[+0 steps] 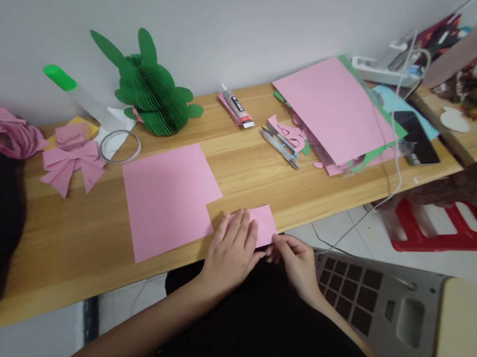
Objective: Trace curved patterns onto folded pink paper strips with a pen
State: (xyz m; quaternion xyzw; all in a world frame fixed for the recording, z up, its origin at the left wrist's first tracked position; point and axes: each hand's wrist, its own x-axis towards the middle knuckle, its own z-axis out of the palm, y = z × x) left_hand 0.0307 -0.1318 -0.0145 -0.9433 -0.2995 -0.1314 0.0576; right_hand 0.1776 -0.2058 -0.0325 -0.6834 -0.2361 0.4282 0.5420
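A small pink paper rectangle (265, 223) lies at the front edge of the table. Flat on its left part rests my left hand (232, 243), fingers stretched out. My right hand (295, 257) pinches the paper's lower right corner between thumb and fingers, just off the table edge. To the left is a larger pink sheet (164, 203) with a notch cut from its lower right corner. Beyond the hands, a pair of scissors (283, 140) and a pen (278, 148) lie side by side, with pink paper scraps (289, 132) next to them.
Along the wall stand a green honeycomb paper rabbit (155, 95), a pink paper bow (74, 163), a tape roll (120, 147) and a glue tube (238, 106). Pink and green sheets (336, 107) are stacked at right, near a phone (415, 137). A white cable (396, 158) hangs over the front edge.
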